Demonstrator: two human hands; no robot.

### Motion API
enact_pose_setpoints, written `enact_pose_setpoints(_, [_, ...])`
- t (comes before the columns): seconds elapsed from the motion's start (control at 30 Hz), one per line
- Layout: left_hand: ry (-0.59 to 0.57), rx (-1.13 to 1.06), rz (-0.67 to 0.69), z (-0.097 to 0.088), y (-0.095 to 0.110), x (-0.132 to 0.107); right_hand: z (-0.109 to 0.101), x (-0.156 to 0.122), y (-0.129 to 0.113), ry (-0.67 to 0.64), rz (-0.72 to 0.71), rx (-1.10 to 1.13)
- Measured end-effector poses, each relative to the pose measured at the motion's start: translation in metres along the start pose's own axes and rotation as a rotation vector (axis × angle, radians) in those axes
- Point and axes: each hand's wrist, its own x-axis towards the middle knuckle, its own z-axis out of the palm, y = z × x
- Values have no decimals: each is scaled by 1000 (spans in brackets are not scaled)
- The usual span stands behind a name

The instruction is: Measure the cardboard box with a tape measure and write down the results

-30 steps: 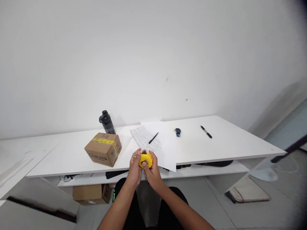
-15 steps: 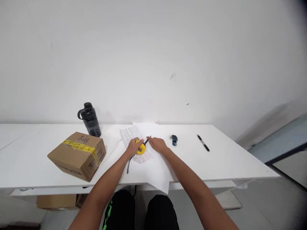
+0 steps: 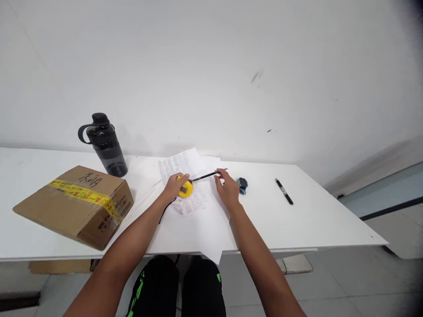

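Observation:
My left hand [image 3: 174,185] is closed round a yellow tape measure [image 3: 185,188] that rests on printed paper sheets [image 3: 185,169] in the middle of the white table [image 3: 313,220]. A black strap trails from the tape measure along my left wrist. My right hand [image 3: 228,188] pinches the end of a thin black pen [image 3: 206,176], which lies across the paper between the two hands.
A taped cardboard box [image 3: 76,204] sits at the left, with a dark water bottle [image 3: 105,144] behind it against the wall. Right of my right hand lie a small blue object [image 3: 242,184] and a black marker [image 3: 284,191]. Another box [image 3: 59,266] is under the table.
Both hands carried the tape measure from my lap onto the paper. The right hand let go of it and took hold of the pen. The view moved closer to the table.

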Motion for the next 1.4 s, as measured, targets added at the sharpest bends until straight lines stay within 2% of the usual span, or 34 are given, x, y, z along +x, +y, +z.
enact_pose_setpoints(0.07, [7, 1, 10, 0, 1, 2, -5, -5, -5, 138, 71, 78])
enact_pose_setpoints(0.1, [17, 5, 19, 0, 1, 3, -7, -9, -7, 161, 88, 123])
enact_pose_setpoints(0.13, [29, 10, 26, 0, 1, 5, -7, -14, -10, 141, 95, 176])
enact_pose_setpoints(0.27, [46, 63, 39, 2, 0, 7, -2, -39, -17, -126, 155, 484])
enact_pose_setpoints(0.33, [58, 130, 73, 2, -1, 4, 2, -47, -18, -199, 205, 583])
enact_pose_setpoints(0.47, [79, 368, 206, 1, 1, -6, 6, -47, -21, -238, 256, 543])
enact_pose_setpoints(0.6, [152, 674, 393, 2, 5, -17, 5, -46, -24, -222, 276, 511])
enact_pose_setpoints(0.7, [178, 804, 566, 6, 7, -23, 5, -48, -23, -241, 256, 482])
enact_pose_setpoints(0.77, [166, 860, 633, 8, 7, -26, 6, -50, -23, -254, 243, 460])
enact_pose_setpoints(0.93, [155, 940, 600, 7, 8, -30, 6, -53, -23, -237, 239, 455])
enact_pose_setpoints(1.03, [207, 968, 546, 5, 9, -28, 5, -52, -23, -272, 242, 448])
enact_pose_setpoints(1.13, [269, 1004, 503, 4, 8, -26, 5, -52, -23, -244, 252, 460])
enact_pose_setpoints(1.2, [295, 1026, 490, 4, 7, -25, 5, -52, -23, -225, 254, 467])
enact_pose_setpoints(1.33, [327, 1047, 480, 4, 6, -24, 5, -53, -23, -269, 228, 468])
enact_pose_setpoints(1.4, [341, 1044, 472, 3, 5, -24, 5, -53, -23, -242, 236, 461])
